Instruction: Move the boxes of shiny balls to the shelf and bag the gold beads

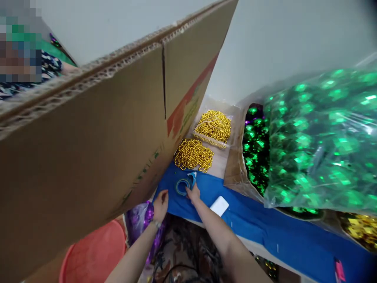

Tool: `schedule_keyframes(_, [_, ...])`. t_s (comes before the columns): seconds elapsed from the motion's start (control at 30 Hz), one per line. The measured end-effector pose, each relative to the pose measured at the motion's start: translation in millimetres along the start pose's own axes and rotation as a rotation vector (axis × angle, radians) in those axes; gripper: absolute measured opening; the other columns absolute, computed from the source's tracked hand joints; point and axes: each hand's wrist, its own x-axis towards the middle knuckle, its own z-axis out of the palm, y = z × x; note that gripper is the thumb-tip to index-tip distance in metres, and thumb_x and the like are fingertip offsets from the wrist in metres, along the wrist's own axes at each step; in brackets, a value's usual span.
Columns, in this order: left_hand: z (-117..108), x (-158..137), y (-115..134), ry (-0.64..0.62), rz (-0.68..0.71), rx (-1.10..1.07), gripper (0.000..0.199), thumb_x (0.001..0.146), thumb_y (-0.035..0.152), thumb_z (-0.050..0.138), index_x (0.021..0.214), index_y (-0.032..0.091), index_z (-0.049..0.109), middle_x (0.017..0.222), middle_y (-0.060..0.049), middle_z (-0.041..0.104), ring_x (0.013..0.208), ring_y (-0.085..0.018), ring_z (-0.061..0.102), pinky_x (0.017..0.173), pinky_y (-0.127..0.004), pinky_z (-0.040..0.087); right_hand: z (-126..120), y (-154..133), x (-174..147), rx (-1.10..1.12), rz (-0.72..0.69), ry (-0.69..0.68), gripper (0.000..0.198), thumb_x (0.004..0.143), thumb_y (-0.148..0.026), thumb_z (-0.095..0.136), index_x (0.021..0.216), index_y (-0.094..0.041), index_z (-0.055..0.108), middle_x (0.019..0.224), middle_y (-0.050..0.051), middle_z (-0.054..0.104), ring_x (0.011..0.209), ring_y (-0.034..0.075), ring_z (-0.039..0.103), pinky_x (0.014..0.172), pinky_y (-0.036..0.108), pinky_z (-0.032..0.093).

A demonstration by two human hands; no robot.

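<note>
My right hand (193, 192) grips a tape dispenser (193, 179) with a blue body and a round roll, low over the blue cloth (250, 220) on the table. My left hand (161, 205) is at the table's near edge, its fingers curled in; what they hold, if anything, is too small to make out. Beside the left wrist hangs purple shiny material in clear plastic (138, 220). Beyond the dispenser lies a loose heap of gold bead strings (193, 154). Behind that heap, more gold beads (214, 125) sit in a clear plastic bag.
A big cardboard box (97, 145) rises on the left. On the right, a clear bag of green shiny beads (324, 145) leans over an open carton (235, 161). A white flat block (219, 206), a pink cutter (339, 270) and a red basket (97, 251) are nearby. Another person's patterned sleeve (51, 63) shows behind the box.
</note>
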Motion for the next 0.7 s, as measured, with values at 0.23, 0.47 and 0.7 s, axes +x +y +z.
schedule_keyframes(0.23, [56.7, 118.2, 31.0, -0.165, 0.063, 0.276, 0.033, 0.093, 0.014, 0.049, 0.121, 0.015, 0.066, 0.123, -0.015, 0.065, 0.107, -0.022, 0.065, 0.093, -0.032, 0.050, -24.0, 53.2, -29.6, 0.419, -0.042, -0.028, 0.059, 0.080, -0.045, 0.062, 0.134, -0.021, 0.049, 0.083, 0.001, 0.063, 0.062, 0.017, 0.064, 0.052, 0.028, 0.056])
schedule_keyframes(0.47, [50.1, 116.2, 33.2, -0.206, 0.096, 0.479, 0.029, 0.090, 0.012, 0.049, 0.110, 0.018, 0.069, 0.118, -0.014, 0.062, 0.108, -0.025, 0.061, 0.087, -0.035, 0.049, -43.3, 72.2, -33.6, 0.456, -0.038, -0.006, 0.061, 0.078, -0.045, 0.062, 0.133, -0.022, 0.050, 0.080, 0.001, 0.063, 0.063, 0.018, 0.064, 0.052, 0.028, 0.057])
schedule_keyframes(0.7, [4.9, 32.3, -21.6, -0.072, -0.211, 0.593, 0.038, 0.099, 0.025, 0.039, 0.123, 0.011, 0.065, 0.109, -0.017, 0.071, 0.091, -0.024, 0.070, 0.080, -0.032, 0.051, -46.7, 68.3, -31.2, 0.475, -0.008, 0.012, 0.064, 0.077, -0.046, 0.062, 0.134, -0.019, 0.049, 0.087, 0.002, 0.063, 0.063, 0.016, 0.061, 0.053, 0.029, 0.057])
